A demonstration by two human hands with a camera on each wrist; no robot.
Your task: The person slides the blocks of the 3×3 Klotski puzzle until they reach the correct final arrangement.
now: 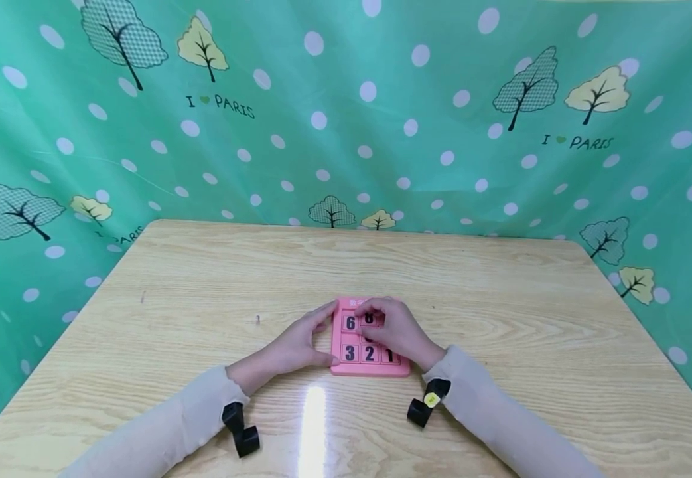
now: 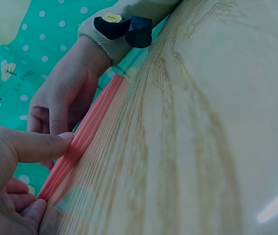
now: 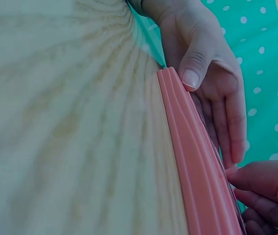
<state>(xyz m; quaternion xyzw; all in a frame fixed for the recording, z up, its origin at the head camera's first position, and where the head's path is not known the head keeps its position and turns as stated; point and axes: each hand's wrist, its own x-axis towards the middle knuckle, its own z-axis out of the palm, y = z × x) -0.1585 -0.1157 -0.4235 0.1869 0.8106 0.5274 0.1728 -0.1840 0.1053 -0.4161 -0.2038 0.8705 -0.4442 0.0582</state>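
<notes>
A pink number slide puzzle (image 1: 371,372) lies flat on the table. Tiles marked 6 (image 1: 350,323), 3 (image 1: 349,353), 2 (image 1: 369,353) and 1 show; the right hand partly covers others. My left hand (image 1: 298,342) holds the puzzle's left side, thumb by the near corner and fingers by the far one. My right hand (image 1: 402,332) reaches over the tiles from the right, its thumb and forefinger touching the upper rows. Both wrist views see the puzzle's ridged edge (image 3: 193,161) from the side, which hides the tile faces.
The wooden table (image 1: 202,279) stretches around the puzzle, with a bright light reflection near its front. A green dotted cloth (image 1: 381,133) with tree prints hangs behind and at both sides. Black straps with small black devices (image 1: 247,441) hang from both wrists.
</notes>
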